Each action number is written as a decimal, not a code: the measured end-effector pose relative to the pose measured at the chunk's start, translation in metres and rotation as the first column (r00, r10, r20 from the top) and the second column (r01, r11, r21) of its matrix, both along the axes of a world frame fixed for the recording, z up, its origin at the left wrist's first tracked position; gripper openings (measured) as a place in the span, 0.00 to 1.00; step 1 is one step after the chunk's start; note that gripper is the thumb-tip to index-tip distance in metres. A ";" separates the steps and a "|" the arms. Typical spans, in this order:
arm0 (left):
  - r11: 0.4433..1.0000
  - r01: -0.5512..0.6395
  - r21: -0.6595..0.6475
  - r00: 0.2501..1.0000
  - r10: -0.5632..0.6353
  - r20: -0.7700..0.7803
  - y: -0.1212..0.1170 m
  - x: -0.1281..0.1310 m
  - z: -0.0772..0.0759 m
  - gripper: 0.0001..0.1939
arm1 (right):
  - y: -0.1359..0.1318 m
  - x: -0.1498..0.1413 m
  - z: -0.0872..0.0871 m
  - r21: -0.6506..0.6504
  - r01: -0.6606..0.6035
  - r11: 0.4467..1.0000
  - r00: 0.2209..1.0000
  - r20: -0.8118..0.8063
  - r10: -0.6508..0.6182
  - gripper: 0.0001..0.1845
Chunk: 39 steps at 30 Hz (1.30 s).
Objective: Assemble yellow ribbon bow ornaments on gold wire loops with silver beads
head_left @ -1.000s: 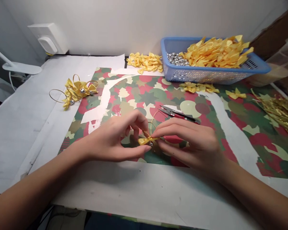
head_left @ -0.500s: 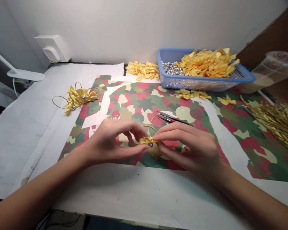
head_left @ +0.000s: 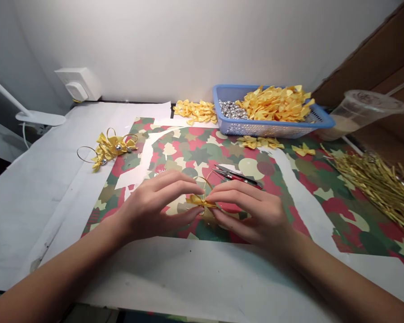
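Both my hands are close together over the patterned paper (head_left: 195,152), fingertips pinching a small yellow satin bow (head_left: 198,202). My left hand (head_left: 151,206) holds the bow's left side. My right hand (head_left: 252,215) holds its right side. A thin gold wire loop (head_left: 204,181) rises from the bow, and my fingers hide where they join. Small black-handled snips (head_left: 237,176) lie just beyond my right fingers.
A blue plastic basket (head_left: 272,128) holds yellow bows and silver beads. Loose bows (head_left: 195,111) lie left of it. Bundled gold strands (head_left: 373,188) lie at right, beside a plastic cup (head_left: 360,112). Wired bow pieces (head_left: 111,148) lie at left.
The whole scene sits lower in the picture because my head has tilted up. My hands have drawn slightly closer and still hold the bow.
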State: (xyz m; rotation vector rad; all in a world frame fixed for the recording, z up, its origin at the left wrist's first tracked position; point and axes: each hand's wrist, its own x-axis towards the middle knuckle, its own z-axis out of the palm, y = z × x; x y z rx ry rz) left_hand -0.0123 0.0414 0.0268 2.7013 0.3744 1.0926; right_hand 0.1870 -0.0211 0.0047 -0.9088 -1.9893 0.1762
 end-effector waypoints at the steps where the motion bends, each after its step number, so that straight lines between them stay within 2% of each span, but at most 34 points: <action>1: 1.000 0.003 0.002 1.000 -0.003 -0.006 0.000 0.000 0.000 0.10 | 0.000 0.000 0.000 -0.003 -0.003 1.000 1.000 -0.003 0.003 0.09; 5: 1.000 0.031 -0.003 0.999 -0.031 -0.021 0.000 -0.002 0.000 0.09 | 0.001 -0.001 -0.001 -0.014 -0.024 1.000 1.000 -0.015 0.023 0.09; 12: 0.999 0.033 0.026 0.999 -0.033 -0.031 0.001 -0.002 -0.002 0.09 | 0.003 -0.002 -0.003 0.079 -0.002 0.997 1.000 -0.020 0.003 0.08; 17: 0.999 0.030 0.012 0.999 -0.031 0.012 0.000 -0.001 -0.003 0.08 | 0.002 -0.004 -0.002 0.041 0.026 0.999 0.999 -0.038 -0.025 0.09; 21: 0.998 0.042 -0.039 0.999 -0.041 0.029 0.000 -0.002 -0.003 0.08 | 0.002 -0.004 -0.005 0.083 0.023 0.996 1.000 -0.012 -0.022 0.09; 26: 0.995 -0.032 -0.093 0.999 0.031 -0.015 0.001 -0.004 -0.002 0.07 | 0.003 0.000 -0.007 0.154 0.016 0.988 0.999 0.027 -0.020 0.08; 30: 0.998 -0.043 -0.035 0.997 0.041 -0.070 0.002 -0.005 -0.005 0.07 | 0.003 0.002 -0.005 0.176 0.013 0.984 0.997 0.077 -0.027 0.09; 39: 0.988 -0.012 0.153 0.997 0.024 -0.072 0.001 -0.003 -0.004 0.05 | 0.003 0.001 -0.005 0.184 0.025 0.983 0.994 0.101 -0.044 0.06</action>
